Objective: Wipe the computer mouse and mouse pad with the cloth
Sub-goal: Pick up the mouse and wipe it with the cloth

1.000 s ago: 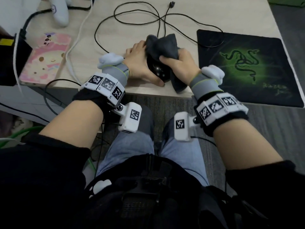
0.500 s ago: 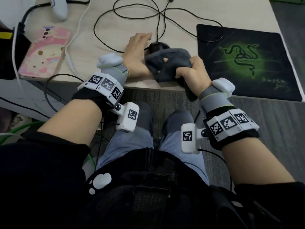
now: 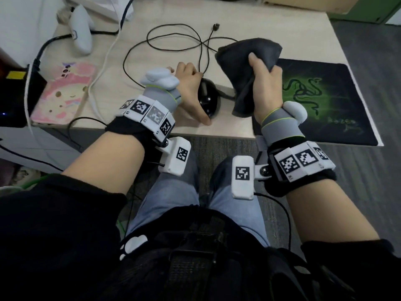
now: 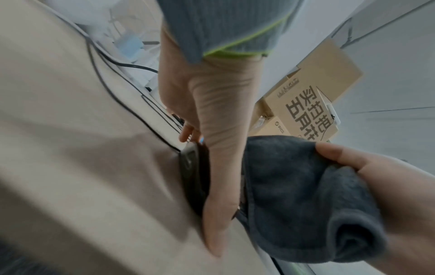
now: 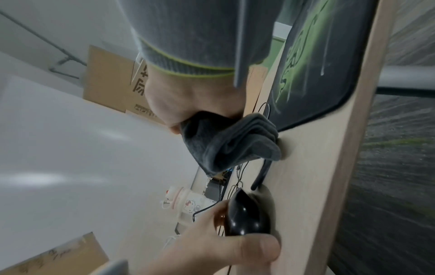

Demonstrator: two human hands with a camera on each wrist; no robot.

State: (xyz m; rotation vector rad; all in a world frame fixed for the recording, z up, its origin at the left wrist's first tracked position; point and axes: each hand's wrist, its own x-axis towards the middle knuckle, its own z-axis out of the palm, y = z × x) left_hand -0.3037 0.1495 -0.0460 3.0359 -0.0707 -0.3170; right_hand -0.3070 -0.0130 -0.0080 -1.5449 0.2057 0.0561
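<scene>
A glossy black mouse (image 3: 209, 99) sits on the beige desk (image 3: 238, 124) near its front edge. My left hand (image 3: 188, 88) grips it, thumb along the near side and fingers over the far side; the right wrist view shows the mouse (image 5: 247, 214) under that hand (image 5: 212, 247). My right hand (image 3: 268, 83) grips a bunched dark grey cloth (image 3: 243, 61), held above the desk between the mouse and the mouse pad (image 3: 338, 101). The pad is black with a green snake logo and lies flat at the right. The cloth (image 4: 294, 195) hangs just right of my left thumb.
The mouse's black cable (image 3: 173, 40) loops over the desk behind the hands. A pink patterned case (image 3: 63, 94), a white controller (image 3: 81, 33) and a white cable lie to the left. A black box (image 3: 13, 94) sits at the far left. Cardboard boxes (image 4: 317, 104) stand beyond the desk.
My right hand has lifted the cloth off the mouse and carried it up and to the right, toward the pad. The left hand stays on the now uncovered mouse.
</scene>
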